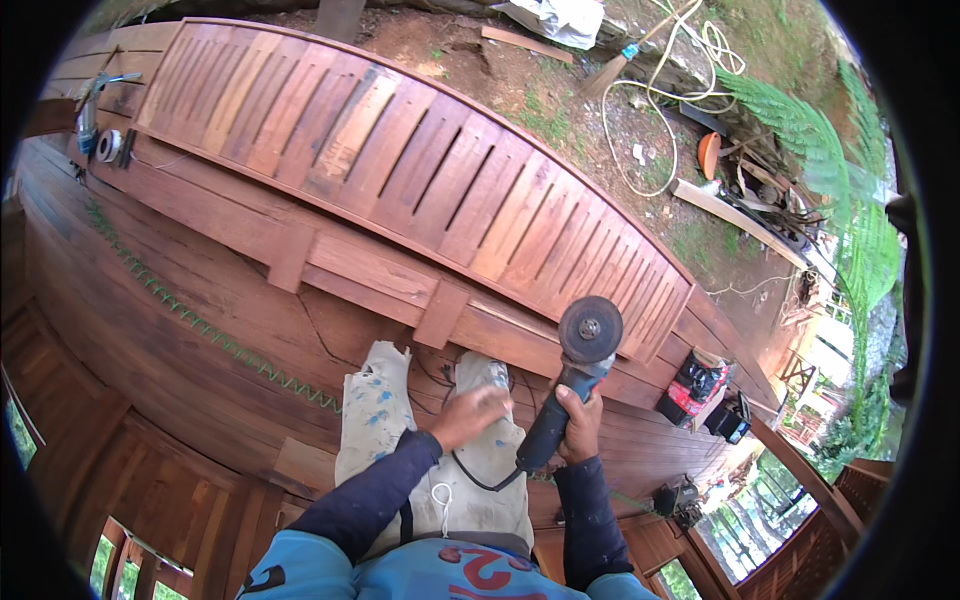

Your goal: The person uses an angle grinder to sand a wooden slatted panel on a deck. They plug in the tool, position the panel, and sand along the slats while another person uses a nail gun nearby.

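My right hand (581,424) grips the body of an angle grinder (555,420). Its dark round cutting disc (591,328) faces up, just over the near edge of a slatted wooden panel (465,187). From the tool's rear end a black power cord (487,487) loops down across my lap. My left hand (472,416) hovers over my paint-stained trousers (375,431), left of the grinder. Its fingers point right and are blurred, so I cannot see whether they hold anything small. The panel's slats have narrow dark gaps between them.
A green coiled air hose (214,337) crosses the plank deck on the left. A power drill (88,127) and a white roll (109,145) sit by the panel's left end. At right are a red and black box (694,386), a black case (729,418), and earth with a broom (609,71).
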`<state>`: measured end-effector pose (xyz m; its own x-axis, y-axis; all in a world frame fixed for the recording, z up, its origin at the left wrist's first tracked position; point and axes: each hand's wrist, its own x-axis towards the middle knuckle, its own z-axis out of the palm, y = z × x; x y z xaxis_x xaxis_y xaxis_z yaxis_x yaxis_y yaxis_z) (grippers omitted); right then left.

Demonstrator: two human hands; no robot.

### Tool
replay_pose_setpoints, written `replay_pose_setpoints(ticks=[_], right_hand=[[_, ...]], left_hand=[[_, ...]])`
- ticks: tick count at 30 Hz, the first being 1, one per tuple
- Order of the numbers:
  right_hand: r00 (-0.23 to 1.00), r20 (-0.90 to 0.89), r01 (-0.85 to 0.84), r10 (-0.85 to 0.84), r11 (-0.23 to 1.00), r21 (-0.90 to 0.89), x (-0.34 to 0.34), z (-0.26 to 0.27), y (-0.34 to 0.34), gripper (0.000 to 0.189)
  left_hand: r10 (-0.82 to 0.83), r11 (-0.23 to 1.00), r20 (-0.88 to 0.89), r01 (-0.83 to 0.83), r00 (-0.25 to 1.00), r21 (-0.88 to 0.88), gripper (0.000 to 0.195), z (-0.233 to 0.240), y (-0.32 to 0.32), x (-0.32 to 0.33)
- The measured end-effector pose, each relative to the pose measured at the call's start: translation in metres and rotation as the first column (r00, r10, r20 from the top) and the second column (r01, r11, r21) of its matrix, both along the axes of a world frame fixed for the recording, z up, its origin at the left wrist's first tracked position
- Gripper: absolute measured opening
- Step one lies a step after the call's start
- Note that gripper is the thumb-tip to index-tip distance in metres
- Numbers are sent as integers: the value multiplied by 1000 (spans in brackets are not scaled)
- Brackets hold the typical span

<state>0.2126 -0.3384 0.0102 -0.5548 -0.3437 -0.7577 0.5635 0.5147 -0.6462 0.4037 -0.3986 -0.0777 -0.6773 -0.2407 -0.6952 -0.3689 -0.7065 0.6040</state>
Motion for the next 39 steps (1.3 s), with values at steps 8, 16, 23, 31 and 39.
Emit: replay_pose_setpoints(ticks=[8, 16, 23, 31, 39], right_hand=[[1000, -10, 0, 0, 1000, -16, -81, -14, 45, 35], [987, -36, 156, -159, 984, -83, -186, -6, 87, 56], [985, -69, 150, -161, 978, -143, -216, -9, 95, 49], [979, -53, 189, -199, 970, -151, -197, -18, 113, 54], [995, -40, 93, -95, 994, -51, -204, -15, 144, 59]], left_hand=[[-112, 961, -207, 158, 972, 225, 70, 47, 54, -125], [69, 936, -186, 1, 980, 351, 61, 53, 104, -242], [142, 867, -125, -63, 982, 494, 53, 59, 111, -274], [140, 921, -110, -88, 984, 380, 57, 62, 127, -254], [197, 881, -75, -143, 978, 450, 52, 69, 159, -257]])
